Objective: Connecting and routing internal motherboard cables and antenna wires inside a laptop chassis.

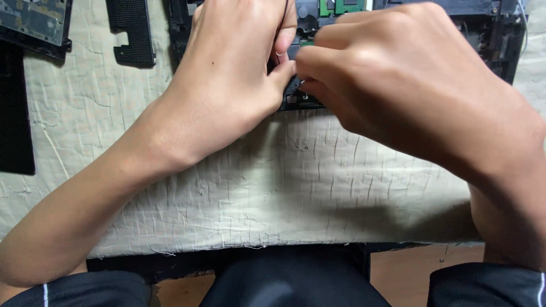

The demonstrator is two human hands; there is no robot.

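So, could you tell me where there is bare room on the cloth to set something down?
The widest free patch of cloth lies between the forearms, from the black chassis down to the table's near edge. A smaller strip sits left of the left hand, below the black panel. It is crowded where both hands, the right hand included, meet.

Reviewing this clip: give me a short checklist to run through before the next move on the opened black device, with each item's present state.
1. Both hands on the work: left hand and right hand meet at the near edge of the black chassis. Ok.
2. What the fingertips pinch: hidden between the fingers. Cannot tell.
3. Chassis supported: lies flat on the quilted cloth. Ok.
4. Green circuit board exposed and uncovered by the hands. Ok.
5. Removed black panel set apart on the cloth, away from the hands. Ok.
6. Loose screws accounted for: none visible. Cannot tell.
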